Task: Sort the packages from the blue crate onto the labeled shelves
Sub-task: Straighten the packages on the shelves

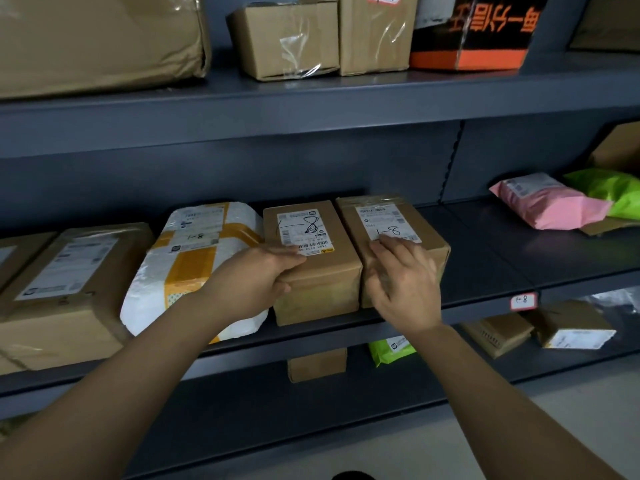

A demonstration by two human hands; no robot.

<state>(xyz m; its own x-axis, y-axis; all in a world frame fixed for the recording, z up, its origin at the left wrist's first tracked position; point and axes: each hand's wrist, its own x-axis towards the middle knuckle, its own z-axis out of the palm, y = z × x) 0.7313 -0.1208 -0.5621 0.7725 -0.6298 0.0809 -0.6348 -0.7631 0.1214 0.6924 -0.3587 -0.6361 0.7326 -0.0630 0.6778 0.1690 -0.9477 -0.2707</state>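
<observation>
Two small cardboard boxes stand side by side on the middle grey shelf [485, 268], both with "1-8" handwritten on their white labels. My left hand [256, 275] grips the front left corner of the left box [315, 271], fingers over its top and thumb on its front face. My right hand [401, 282] lies on the near left part of the right box [408, 233], fingers loosely spread over its top and slightly blurred. A red-bordered shelf tag [523, 301] reading "1-8" sits on the shelf's front edge to the right. The blue crate is out of view.
A white padded parcel with yellow tape [194, 268] lies left of the boxes, then a large brown box [65, 289]. Pink [547, 206] and green [613, 188] mailer bags lie at the right. More boxes fill the shelf above and the shelf below.
</observation>
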